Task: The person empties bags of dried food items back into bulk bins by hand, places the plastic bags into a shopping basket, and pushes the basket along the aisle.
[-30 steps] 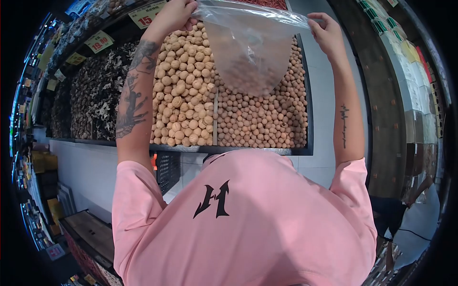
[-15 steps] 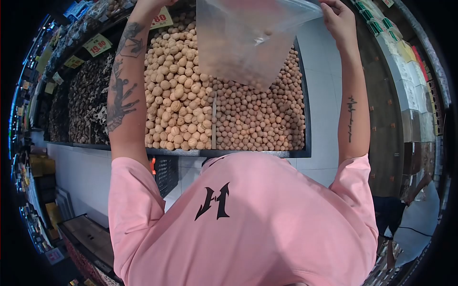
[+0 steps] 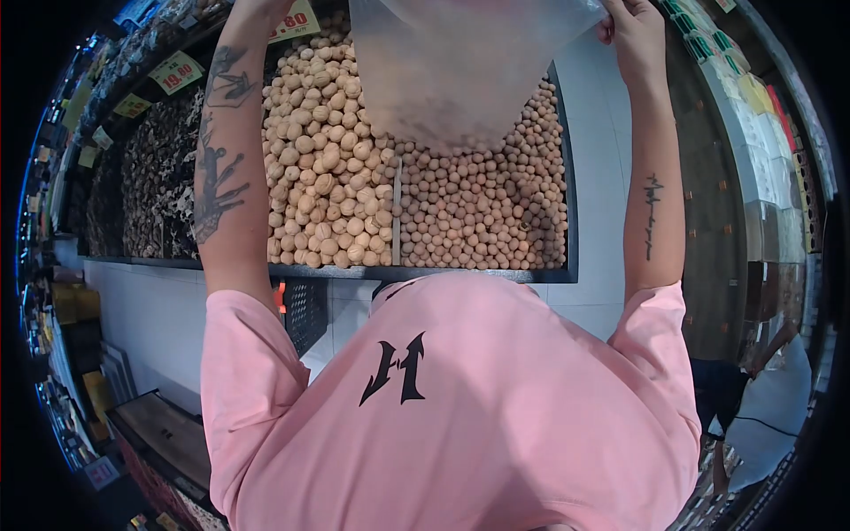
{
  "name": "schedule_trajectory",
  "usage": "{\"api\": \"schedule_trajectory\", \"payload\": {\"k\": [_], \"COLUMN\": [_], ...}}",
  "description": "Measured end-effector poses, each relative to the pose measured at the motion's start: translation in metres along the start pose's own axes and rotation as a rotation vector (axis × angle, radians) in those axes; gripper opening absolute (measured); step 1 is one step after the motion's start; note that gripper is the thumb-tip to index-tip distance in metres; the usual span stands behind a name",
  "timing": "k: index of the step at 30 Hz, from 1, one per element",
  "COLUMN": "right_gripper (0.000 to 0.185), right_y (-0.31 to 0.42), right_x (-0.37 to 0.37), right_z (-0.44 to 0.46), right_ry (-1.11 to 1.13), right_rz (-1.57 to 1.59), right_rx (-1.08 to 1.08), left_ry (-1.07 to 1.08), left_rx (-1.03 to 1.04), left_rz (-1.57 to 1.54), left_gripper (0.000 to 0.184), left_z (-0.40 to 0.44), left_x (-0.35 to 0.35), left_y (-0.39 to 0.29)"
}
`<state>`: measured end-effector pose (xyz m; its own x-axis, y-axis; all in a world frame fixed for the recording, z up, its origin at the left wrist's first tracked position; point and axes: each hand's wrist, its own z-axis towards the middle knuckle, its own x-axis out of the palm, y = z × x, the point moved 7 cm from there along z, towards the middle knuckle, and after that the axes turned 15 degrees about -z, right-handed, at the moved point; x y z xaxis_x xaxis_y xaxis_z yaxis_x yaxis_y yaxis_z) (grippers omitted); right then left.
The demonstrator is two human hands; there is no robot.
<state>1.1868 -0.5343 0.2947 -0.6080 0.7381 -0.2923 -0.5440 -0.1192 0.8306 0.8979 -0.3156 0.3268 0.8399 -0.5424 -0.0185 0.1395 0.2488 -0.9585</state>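
Note:
A clear plastic bag hangs spread at the top of the head view, its lower end over the bins. Its right corner is pinched in my right hand, with the fingers closed on it. My left hand is almost wholly cut off by the top edge, so its fingers are hidden; the bag's left edge lies to its right. Under and beside the bag are pale walnuts in the left compartment. Smaller brown round dried fruits, like longans, fill the right one. A thin divider stands between them.
Dark dried fungus lies in bins on the left, below price signs. The bin's black rim runs before my body. A black basket stands under it. Shelves of boxes and another person are at the right.
The bag has spread wider to the left, and its lower end has turned from a slanted corner into a rounder shape, slightly higher. My left hand has slipped further beyond the top edge.

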Motion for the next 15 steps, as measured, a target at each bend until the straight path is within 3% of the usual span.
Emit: {"api": "schedule_trajectory", "payload": {"k": [5, 7, 12, 15], "right_gripper": [0.017, 0.018, 0.022, 0.023], "right_y": [0.059, 0.105, 0.151, 0.159], "right_x": [0.005, 0.02, 0.107, 0.146], "right_z": [-0.005, -0.028, -0.068, -0.104], "right_ry": [-0.046, -0.106, 0.096, 0.121], "right_rz": [0.061, 0.123, 0.202, 0.037], "right_rx": [-0.163, -0.275, -0.387, -0.411], "left_ry": [0.04, 0.179, 0.531, 0.459], "left_rx": [0.231, 0.303, 0.092, 0.096], "left_rz": [-0.336, -0.328, -0.174, -0.358], "left_gripper": [0.022, 0.041, 0.025, 0.019], "left_z": [-0.022, -0.046, -0.133, -0.161], "left_x": [0.0, 0.01, 0.055, 0.036], "left_y": [-0.038, -0.054, -0.007, 0.016]}}
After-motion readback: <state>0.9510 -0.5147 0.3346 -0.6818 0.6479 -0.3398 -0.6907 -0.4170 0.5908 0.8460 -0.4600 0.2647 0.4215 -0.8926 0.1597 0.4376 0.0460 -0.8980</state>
